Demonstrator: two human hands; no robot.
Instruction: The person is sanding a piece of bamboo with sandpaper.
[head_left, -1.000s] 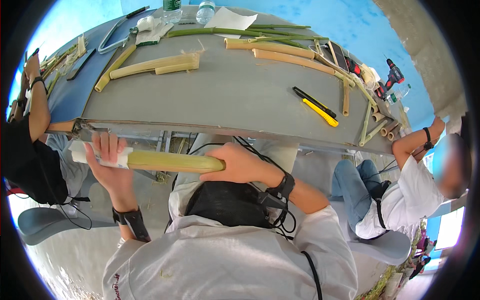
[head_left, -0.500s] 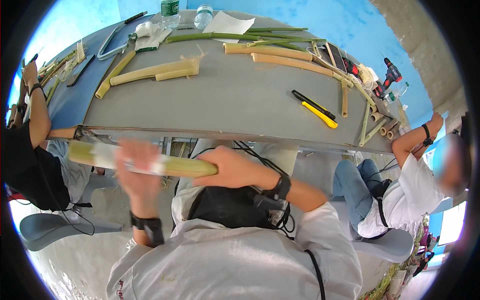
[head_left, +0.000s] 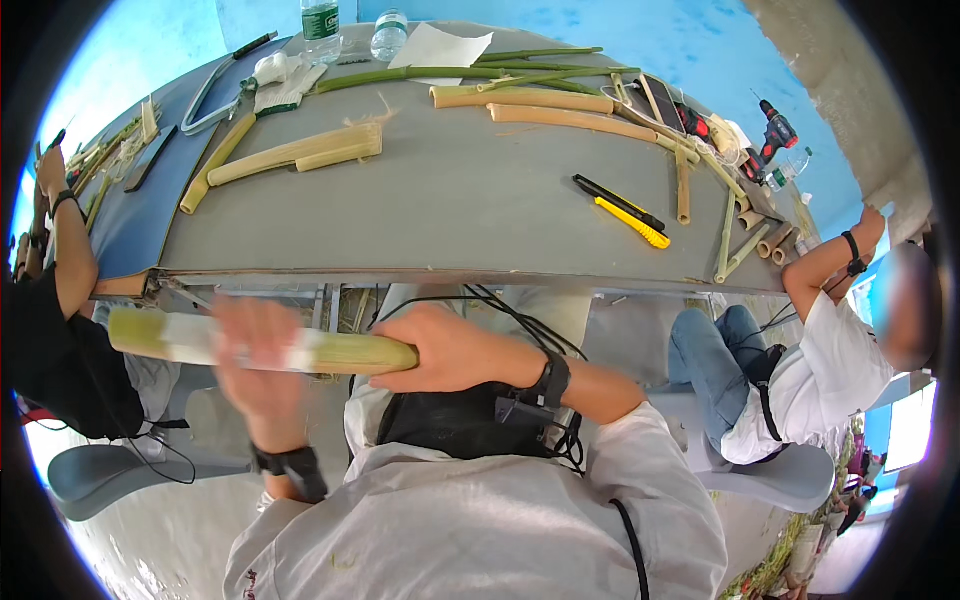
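Note:
In front of my lap, a thick green bamboo tube (head_left: 350, 352) lies level, just off the table's near edge. My right hand (head_left: 440, 345) grips its right end. A white sheet (head_left: 190, 338), paper or cloth, is wrapped around the middle of the tube. Blurred by motion, my left hand (head_left: 262, 350) is closed over this sheet and the tube under it; its single fingers are hard to make out. The tube's left end sticks out beyond the sheet.
On the grey table (head_left: 430, 215) lie split bamboo pieces (head_left: 300, 155), a yellow-and-black utility knife (head_left: 625, 212), a hacksaw (head_left: 215, 95), gloves (head_left: 285, 82) and long bamboo strips (head_left: 550, 115). A cordless drill (head_left: 775, 132) and bottles stand farther back. People sit at both sides.
My left hand, the sheet and the bamboo tube have shifted slightly left and down in the picture. My right hand keeps hold of the tube's end. The table view has shifted a little.

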